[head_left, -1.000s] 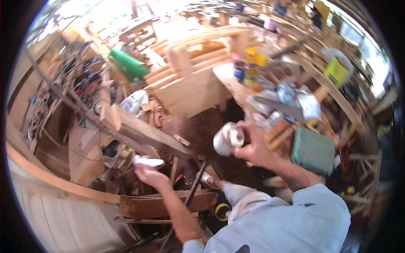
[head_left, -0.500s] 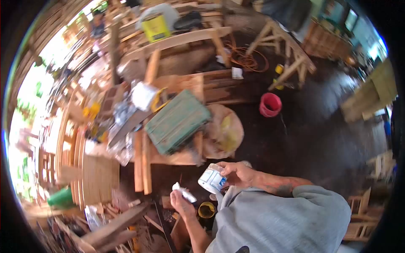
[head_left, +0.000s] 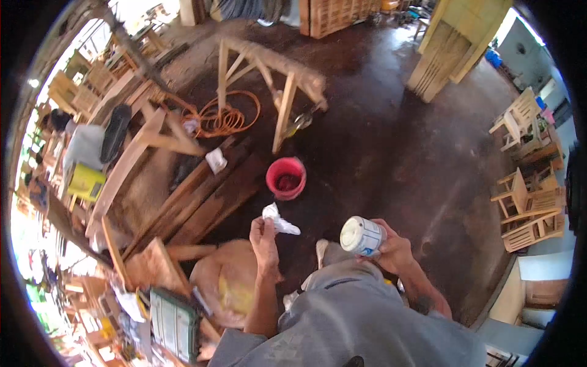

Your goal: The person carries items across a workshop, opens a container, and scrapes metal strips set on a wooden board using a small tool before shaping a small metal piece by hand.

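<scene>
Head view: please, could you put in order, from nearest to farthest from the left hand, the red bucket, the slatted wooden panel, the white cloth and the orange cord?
1. White cloth: held in the left hand.
2. Red bucket: ahead of the hand.
3. Orange cord: coiled, farther ahead, to the left.
4. Slatted wooden panel: far ahead, at the top edge.

The left hand (head_left: 264, 241) reaches forward from the trunk (head_left: 348, 318), thumb and fingers pinched together, its forearm (head_left: 264, 303) nearly in line behind it. The right hand (head_left: 396, 249) curls in a wider grip, the right forearm (head_left: 423, 284) slanting back toward the body's right side, a dark mark showing on it. The 2 hands are well apart.
</scene>
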{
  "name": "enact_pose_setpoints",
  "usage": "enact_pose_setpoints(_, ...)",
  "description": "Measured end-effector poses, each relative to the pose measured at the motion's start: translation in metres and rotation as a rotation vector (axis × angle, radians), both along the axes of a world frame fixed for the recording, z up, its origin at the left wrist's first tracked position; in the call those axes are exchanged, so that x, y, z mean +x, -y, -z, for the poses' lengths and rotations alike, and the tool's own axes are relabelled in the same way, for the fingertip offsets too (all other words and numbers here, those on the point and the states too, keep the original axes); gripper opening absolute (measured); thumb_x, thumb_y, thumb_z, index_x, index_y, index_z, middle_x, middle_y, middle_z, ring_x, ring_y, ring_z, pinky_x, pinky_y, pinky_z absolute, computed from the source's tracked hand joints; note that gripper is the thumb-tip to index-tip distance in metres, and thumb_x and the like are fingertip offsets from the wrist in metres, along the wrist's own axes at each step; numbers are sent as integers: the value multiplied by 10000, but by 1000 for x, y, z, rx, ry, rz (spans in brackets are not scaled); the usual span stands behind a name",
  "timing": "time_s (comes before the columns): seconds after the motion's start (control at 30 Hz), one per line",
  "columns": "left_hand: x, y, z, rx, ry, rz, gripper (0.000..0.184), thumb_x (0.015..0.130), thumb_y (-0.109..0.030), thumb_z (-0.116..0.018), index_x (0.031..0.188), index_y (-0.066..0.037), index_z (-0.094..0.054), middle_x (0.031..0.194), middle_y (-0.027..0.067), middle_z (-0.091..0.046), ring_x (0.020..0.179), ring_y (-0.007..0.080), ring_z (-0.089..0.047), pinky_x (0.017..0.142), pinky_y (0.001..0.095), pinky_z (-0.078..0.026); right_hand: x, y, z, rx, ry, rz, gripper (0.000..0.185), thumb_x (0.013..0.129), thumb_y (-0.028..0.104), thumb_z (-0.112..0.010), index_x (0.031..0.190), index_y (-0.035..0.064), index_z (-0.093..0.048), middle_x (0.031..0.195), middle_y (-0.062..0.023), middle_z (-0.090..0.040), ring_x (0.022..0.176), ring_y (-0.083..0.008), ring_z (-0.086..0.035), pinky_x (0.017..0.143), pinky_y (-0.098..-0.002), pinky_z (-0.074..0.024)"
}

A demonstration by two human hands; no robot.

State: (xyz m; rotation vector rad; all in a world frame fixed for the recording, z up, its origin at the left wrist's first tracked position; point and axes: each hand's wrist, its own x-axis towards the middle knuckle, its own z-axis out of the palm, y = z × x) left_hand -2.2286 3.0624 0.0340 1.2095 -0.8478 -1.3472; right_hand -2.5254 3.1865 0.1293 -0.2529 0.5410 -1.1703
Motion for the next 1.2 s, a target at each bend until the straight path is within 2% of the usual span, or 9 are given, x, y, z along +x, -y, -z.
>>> enact_pose_setpoints(0.13, -103, 82, -1, 59, -154, 196, 229, 984, -176, -617, 1113, 12, -601, 932, 18, -603, 809, 88, -543, 732, 251, -464, -70, 56, -9, -1, -113, 287, 626, 741, 128, -664, 1331, 30, -483, 1225, -211, -598, 1122, -391, -615, 844, -559, -577)
enact_pose_setpoints(0.2, -138, 116, 12, 74, -61, 323, 232, 973, -170, -623, 1103, 21, -613, 897, 6, -599, 792, 72, -529, 698, 239, -439, -108, 66, 42, 68, -1228, 286, 550, 800, 170, -613, 1328, 44, -524, 1217, -194, -633, 1125, -358, -628, 826, -516, -583)
enact_pose_setpoints(0.27, -162, 144, 2, 176, 65, 396, 195, 962, -155, -624, 1068, 10, -626, 868, -10, -591, 766, 62, -516, 675, 231, -419, -99, 134, -21, 69, -96, 522, 583, 873, 387, -460, 1332, 36, -545, 1245, -171, -661, 1050, -361, -671, 848, -544, -551)
enact_pose_setpoints(0.33, -183, 185, 19, 177, 48, 412, 184, 957, -148, -624, 1060, 5, -628, 856, -17, -584, 753, 60, -512, 669, 228, -417, -135, 177, 8, 56, -28, 505, 618, 866, 415, -447, 1332, 20, -539, 1250, -169, -659, 1055, -368, -668, 889, -566, -527)
enact_pose_setpoints(0.6, -299, 383, 5, 42, 224, 514, 183, 967, -162, -611, 1043, 4, -617, 904, 28, -640, 820, 117, -598, 746, 281, -487, -234, 328, 0, 430, -398, 649, 634, 819, 400, -499, 1314, 9, -561, 1184, -168, -664, 964, -338, -664, 832, -525, -545)
enact_pose_setpoints(0.8, -450, 523, -63, -111, -496, 665, 120, 1002, -24, -562, 1121, -36, -562, 1151, 78, -620, 1111, 147, -580, 988, 302, -444, -292, 444, 34, 399, -348, 509, 596, 847, 426, -488, 1273, 19, -575, 1100, -177, -668, 923, -337, -660, 714, -566, -571)
enact_pose_setpoints(0.9, -510, 588, -35, -215, -382, 671, 214, 991, -22, -550, 1194, -37, -485, 1365, 108, -488, 1022, 136, -582, 914, 292, -483, -337, 525, 36, 456, -459, 455, 600, 856, 425, -484, 1285, 12, -552, 1161, -175, -639, 957, -343, -662, 718, -545, -595)
enact_pose_setpoints(1.07, -577, 672, -10, 35, -544, 488, 108, 1014, -67, -558, 1115, -31, -550, 1184, 103, -619, 1122, 145, -575, 1010, 326, -441, -440, 683, 70, 227, -497, 202, 530, 898, 369, -487, 1302, 30, -542, 1238, -136, -632, 1083, -329, -639, 783, -519, -595)
enact_pose_setpoints(1.2, -620, 756, -5, 168, -598, 185, 117, 1005, -94, -584, 1109, -50, -555, 1037, 53, -636, 897, 99, -601, 806, 265, -498, -486, 828, 40, 75, -621, -119, 461, 916, 234, -492, 1322, 15, -496, 1202, -134, -605, 997, -239, -660, 772, -381, -593)
